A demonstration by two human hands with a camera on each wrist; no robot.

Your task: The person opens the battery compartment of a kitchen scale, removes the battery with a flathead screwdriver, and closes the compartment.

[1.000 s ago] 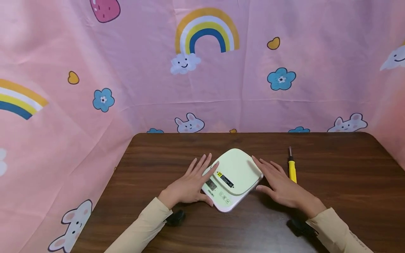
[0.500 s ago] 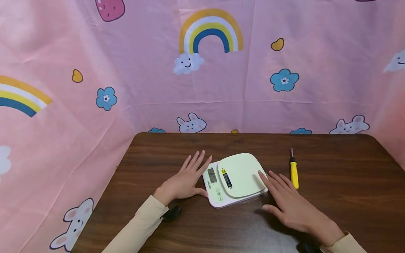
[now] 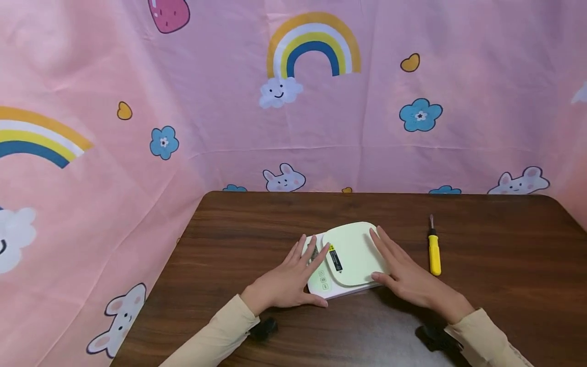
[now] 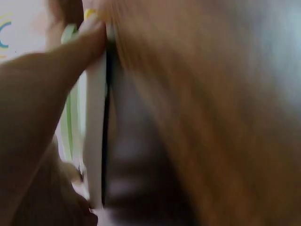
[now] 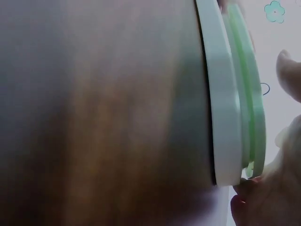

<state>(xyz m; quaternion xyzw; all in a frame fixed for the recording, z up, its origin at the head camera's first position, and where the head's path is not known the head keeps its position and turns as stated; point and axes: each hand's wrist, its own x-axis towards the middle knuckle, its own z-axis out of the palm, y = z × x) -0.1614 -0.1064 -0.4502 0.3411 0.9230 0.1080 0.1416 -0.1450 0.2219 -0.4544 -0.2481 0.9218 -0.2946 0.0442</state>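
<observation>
Both hands closer on one scale (image 3: 349, 255); one screwdriver (image 3: 433, 253) beside.

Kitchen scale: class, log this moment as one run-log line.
left hand touches kitchen scale | right hand touches it | screwdriver apart | table

Kitchen scale (image 3: 346, 260): pale green platform over white base w/ buttons & black label strip, lay flat on table approx. centre, turned slightly askew, flanked by both hands.

scale (image 3: 350, 252) pale green, white | screwdriver (image 3: 434, 253) yellow | table (image 3: 495, 244) dark brown woodgrain
</observation>
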